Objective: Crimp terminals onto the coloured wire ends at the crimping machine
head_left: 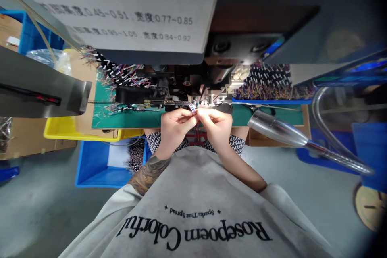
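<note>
Head view: what can be seen at the fingers?

Both sets are pinched in tightly. A small bundle of thin wires (192, 107) is gripped between thumb and forefinger of the left hand (177, 128), and it is pinched from the other side by the right hand (216, 126). The fingertips of the two hands are brought almost together.

And where exactly is the bundle held?

Right at the meeting point of the fingertips, with pale ends pointed up toward the machine (186, 78); darker strands are seen hanging below. Which strand is held by which hand cannot be told.

Is the machine touched?

That cannot be made out; the wires are held just in front of it. A narrow metal strip (121, 102) is stretched toward it from the left, above the green desk (105, 120), on which loose wires (134, 107) are scattered.

And farther out?

On the right, a blue tray (272, 102) is filled with white-tipped wires, and a silver lamp (273, 127) is aimed inward. On the left, a yellow bin (59, 130) is placed near a blue bin (92, 165) in which dark wires are piled. Overhead, a printed sheet (136, 28) is displayed.
</note>
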The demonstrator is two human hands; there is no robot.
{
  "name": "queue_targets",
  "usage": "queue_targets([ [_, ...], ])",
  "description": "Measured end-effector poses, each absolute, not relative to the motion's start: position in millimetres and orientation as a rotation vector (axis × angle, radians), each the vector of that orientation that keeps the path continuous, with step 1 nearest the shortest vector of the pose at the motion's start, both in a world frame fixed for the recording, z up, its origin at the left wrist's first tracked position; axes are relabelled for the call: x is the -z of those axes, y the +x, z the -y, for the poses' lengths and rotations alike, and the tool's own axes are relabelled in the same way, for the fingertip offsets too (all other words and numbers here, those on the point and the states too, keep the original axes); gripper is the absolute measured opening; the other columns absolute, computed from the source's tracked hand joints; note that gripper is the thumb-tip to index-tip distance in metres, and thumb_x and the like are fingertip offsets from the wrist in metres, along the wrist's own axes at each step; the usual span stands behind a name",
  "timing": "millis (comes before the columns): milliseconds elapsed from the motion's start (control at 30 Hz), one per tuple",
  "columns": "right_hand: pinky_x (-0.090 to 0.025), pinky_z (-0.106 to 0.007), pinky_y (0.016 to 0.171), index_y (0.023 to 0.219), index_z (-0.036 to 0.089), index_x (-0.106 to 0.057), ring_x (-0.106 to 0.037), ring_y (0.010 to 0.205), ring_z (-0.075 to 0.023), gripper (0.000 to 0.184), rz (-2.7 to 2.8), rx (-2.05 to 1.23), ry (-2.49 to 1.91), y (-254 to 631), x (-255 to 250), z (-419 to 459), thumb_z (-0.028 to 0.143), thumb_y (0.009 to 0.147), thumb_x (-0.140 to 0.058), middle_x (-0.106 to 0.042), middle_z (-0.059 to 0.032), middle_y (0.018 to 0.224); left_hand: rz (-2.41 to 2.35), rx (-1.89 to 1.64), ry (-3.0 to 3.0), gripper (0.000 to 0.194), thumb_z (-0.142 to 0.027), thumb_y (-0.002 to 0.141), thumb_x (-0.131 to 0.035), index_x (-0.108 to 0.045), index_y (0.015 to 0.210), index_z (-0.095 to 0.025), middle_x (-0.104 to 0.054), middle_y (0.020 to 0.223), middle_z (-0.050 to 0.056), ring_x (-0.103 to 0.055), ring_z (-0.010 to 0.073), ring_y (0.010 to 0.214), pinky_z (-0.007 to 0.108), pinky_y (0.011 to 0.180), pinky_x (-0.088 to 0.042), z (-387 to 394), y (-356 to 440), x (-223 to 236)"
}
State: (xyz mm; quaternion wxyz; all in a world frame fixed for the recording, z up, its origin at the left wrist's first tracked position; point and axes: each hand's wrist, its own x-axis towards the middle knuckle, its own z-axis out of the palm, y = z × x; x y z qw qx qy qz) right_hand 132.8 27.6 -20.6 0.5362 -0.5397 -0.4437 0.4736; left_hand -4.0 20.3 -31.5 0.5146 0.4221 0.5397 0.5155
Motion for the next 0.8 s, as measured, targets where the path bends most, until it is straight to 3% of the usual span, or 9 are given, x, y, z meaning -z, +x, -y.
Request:
queue_targets([
  [200, -0.049, -0.028, 0.055, 0.065, 0.019, -0.076, -0.050, 0.052, -0.0108, 0.033, 1.034, -1.089, -1.326, 134.3, 15.8, -28.6, 0.042, 0.088, -0.074, -0.059, 0.0018, 0.054, -1.273, -1.253, 1.058, 0.017, -0.030, 0.073, -0.091, -0.077, 0.075, -0.019, -0.080, 0.078, 0.003, -0.077, 0.0170, 0.072, 0.028, 0.069, -0.067, -22.0, 0.4, 19.0],
  [633, -0.057, -0.033, 0.062, 0.072, 0.020, -0.081, -0.062, 0.059, -0.0156, 0.030, 0.951, -1.162, -1.336, 132.8, 17.6, -32.4, 0.045, 0.088, -0.076, -0.065, -0.0010, 0.058, -1.323, -1.249, 1.037, 0.019, -0.036, 0.080, -0.088, -0.078, 0.080, -0.021, -0.079, 0.079, 0.003, -0.076, 0.0163, 0.072, 0.027, 0.069, -0.065, -20.8, -3.5, 28.7],
  [800, -0.056, -0.031, 0.063, 0.083, 0.020, -0.086, -0.063, 0.064, -0.0152, 0.022, 1.030, -1.191, -1.307, 134.7, 18.4, -27.5, 0.041, 0.085, -0.079, -0.070, -0.0016, 0.066, -1.329, -1.222, 1.054, 0.012, -0.029, 0.079, -0.087, -0.081, 0.082, -0.019, -0.082, 0.082, 0.004, -0.079, 0.0184, 0.075, 0.029, 0.070, -0.067, -20.8, -3.3, 26.2],
])
